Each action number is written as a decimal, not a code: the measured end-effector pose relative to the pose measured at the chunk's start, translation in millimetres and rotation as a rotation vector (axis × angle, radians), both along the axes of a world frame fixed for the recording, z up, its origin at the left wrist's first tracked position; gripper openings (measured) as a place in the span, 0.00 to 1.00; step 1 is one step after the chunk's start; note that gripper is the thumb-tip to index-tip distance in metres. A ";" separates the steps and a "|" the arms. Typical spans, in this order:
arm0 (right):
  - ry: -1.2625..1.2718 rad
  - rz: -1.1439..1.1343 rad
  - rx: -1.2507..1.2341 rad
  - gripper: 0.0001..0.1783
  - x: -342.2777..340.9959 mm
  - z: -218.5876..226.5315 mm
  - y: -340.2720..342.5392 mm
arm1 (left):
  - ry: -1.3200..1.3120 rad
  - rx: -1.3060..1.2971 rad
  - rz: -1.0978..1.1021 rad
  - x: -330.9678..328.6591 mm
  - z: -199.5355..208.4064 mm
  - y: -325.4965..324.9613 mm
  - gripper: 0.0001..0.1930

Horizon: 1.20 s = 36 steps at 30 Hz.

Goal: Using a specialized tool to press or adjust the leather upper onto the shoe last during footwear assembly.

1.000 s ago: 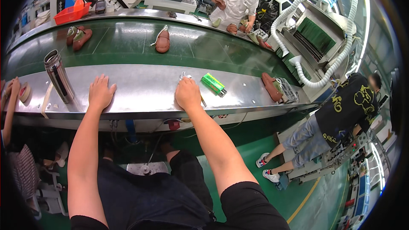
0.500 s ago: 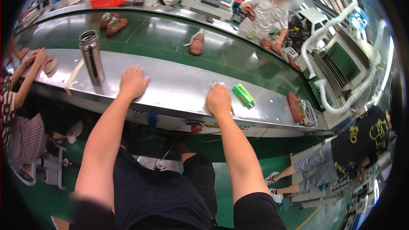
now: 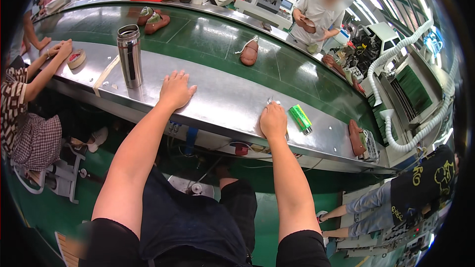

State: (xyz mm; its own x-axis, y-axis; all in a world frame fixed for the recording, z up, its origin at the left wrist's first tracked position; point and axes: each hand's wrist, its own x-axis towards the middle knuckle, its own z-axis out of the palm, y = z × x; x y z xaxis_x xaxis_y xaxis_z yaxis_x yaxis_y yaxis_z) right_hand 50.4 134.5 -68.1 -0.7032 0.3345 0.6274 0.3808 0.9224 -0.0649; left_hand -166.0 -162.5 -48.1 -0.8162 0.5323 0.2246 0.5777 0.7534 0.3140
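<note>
My left hand [image 3: 176, 90] lies flat on the steel ledge [image 3: 217, 101], fingers stretched out and holding nothing. To its left stands an upright steel flask [image 3: 130, 58]. My right hand [image 3: 273, 120] rests closed on the same ledge around a small metal tool [image 3: 270, 101]; only its silvery end clearly shows past the fingers, and the rest is hidden. Just right of this hand lies a green box [image 3: 300, 119]. Beyond both hands, a brown shoe [image 3: 249, 53] with pale laces sits on the green conveyor belt [image 3: 208, 52].
Two brown shoes [image 3: 157, 23] lie farther left on the belt. Another brown shoe [image 3: 356, 138] leans by a wire rack [image 3: 370, 146] at the ledge's right end. A tape roll [image 3: 76, 59] lies near a co-worker's hands [image 3: 62, 49]. White hoses [image 3: 396, 57] hang by a machine.
The view has shifted, so the scene sits farther right. Across the belt, a person's lowered hand has come up toward the brown shoe in the other hand. My hands keep their places on the ledge.
</note>
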 end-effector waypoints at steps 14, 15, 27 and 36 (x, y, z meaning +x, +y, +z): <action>-0.042 -0.034 -0.032 0.13 -0.9 1.8 -2.6 | -0.010 -0.005 0.013 1.0 1.9 -0.5 0.34; -0.042 -0.034 -0.032 0.13 -0.7 2.2 -3.2 | -0.012 -0.008 0.016 1.0 1.8 -0.7 0.34; 0.028 0.011 -0.015 0.12 -0.2 2.3 -3.8 | -0.022 -0.022 -0.001 -0.1 4.2 -1.2 0.33; 0.054 0.020 -0.006 0.11 1.0 1.5 -2.7 | -0.019 -0.013 -0.016 -3.4 2.5 -0.2 0.33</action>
